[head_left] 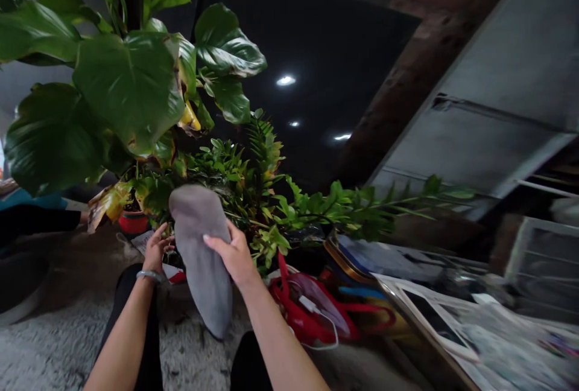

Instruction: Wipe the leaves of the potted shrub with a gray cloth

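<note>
My right hand (233,253) grips a grey, soft-looking piece shaped like an insole (199,258), with the thumb pressed on its face and the fingers behind it. The piece stands nearly upright between my knees, its broad end up and its narrower end down. To its left, my left hand (158,249) is raised with fingers apart and nothing seen in it; a bracelet (151,275) circles that wrist. Behind the grey piece, partly covered, a white and red item (174,274) lies low by the plants.
A large-leaved plant (129,86) rises at the left, with a red pot (133,222) beneath it. More foliage (335,204) spreads rightward. A red bag (307,306) with a white cable sits right of my arm, near a cluttered table (420,349). A dark-sleeved arm (40,225) shows far left.
</note>
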### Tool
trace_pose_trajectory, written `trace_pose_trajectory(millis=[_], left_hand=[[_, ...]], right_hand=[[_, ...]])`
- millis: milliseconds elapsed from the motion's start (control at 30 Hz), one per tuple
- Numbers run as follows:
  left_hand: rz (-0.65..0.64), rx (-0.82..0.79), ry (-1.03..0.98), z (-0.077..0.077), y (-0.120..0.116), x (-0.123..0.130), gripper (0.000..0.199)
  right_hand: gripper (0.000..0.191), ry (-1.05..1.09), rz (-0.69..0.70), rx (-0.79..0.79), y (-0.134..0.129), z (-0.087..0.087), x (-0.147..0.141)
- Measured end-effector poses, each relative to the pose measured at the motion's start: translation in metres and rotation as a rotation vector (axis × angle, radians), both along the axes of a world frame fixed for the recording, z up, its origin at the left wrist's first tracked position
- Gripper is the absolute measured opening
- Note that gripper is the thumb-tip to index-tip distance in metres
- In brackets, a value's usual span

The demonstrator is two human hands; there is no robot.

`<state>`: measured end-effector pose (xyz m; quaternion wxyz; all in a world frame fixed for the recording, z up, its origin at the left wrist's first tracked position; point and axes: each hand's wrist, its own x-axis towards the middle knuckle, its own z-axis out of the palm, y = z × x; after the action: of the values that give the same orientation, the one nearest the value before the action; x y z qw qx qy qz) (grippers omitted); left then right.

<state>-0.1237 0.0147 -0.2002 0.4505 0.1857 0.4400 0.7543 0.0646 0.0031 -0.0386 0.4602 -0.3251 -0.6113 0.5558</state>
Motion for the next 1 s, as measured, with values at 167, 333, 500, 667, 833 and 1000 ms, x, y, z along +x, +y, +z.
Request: trace_pose_trajectory(millis=[167, 333, 500, 667, 833, 1000], left_hand=[[0.030, 0.000, 0.004, 0.000, -0.003, 0.006, 0.071], [0.006, -0.021, 0.035, 0.000, -0.003, 0.005, 0.075], [-0.110, 0.002, 0.050, 0.003, -0.001, 0.008, 0.077], [-0.158, -0.021, 0.016, 0.000, 0.012, 0.022, 0.078], [-0.270, -0.006, 0.039, -0.010, 0.025, 0.033, 0.048], [-0.342, -0.006, 0.053, -0.014, 0.030, 0.033, 0.047]], right_hand=[[0.030, 0.003, -0.128, -0.168, 0.021, -0.025, -0.013], [0.021, -0.073, -0.094, -0.445, -0.013, -0.088, 0.003], [0.037, 0.078, -0.091, -0.214, -0.018, -0.025, 0.021], [0.036, 0.120, -0.255, -0.064, 0.020, 0.010, 0.014], [0.033, -0.045, -0.201, -0.377, -0.003, -0.059, 0.015], [0.036, 0.020, -0.194, -0.273, -0.026, -0.039, 0.042]])
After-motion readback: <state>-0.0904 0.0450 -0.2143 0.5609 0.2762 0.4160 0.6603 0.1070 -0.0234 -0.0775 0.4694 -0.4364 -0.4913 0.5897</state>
